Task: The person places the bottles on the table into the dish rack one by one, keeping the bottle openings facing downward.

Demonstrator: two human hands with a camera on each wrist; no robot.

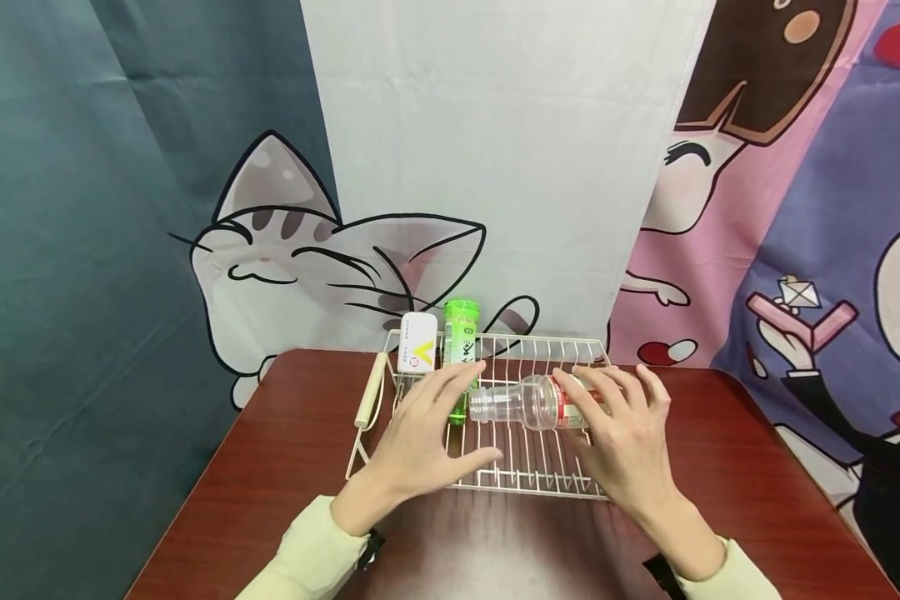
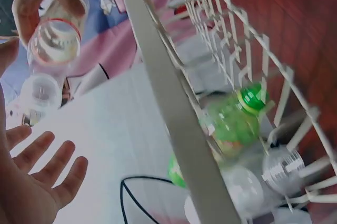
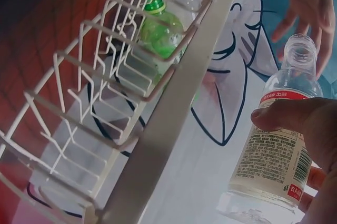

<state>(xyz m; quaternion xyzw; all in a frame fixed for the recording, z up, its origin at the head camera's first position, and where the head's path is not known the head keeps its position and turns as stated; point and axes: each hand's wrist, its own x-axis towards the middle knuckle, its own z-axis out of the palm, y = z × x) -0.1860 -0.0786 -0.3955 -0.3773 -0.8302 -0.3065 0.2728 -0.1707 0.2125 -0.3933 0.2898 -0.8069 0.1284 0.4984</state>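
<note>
My right hand (image 1: 624,437) grips a clear plastic bottle (image 1: 525,403) with a red and cream label, held sideways above the wire basket (image 1: 525,482). Its uncapped neck points left toward my left hand (image 1: 423,433). In the right wrist view the thumb (image 3: 287,114) presses on the label. The left fingers (image 2: 45,155) are spread and hold nothing, apart from the bottle's neck. A green bottle (image 1: 461,333) and a white container (image 1: 417,342) with a yellow V mark are at the basket's left side. Beneath that container is a clear bottle, partly hidden by the left hand.
The basket has a cream handle (image 1: 371,392) at its left end and stands on a reddish-brown table (image 1: 270,467). Behind it hangs a printed cloth (image 1: 510,167) with a cartoon cat. Wire dividers (image 3: 89,103) rise inside the basket.
</note>
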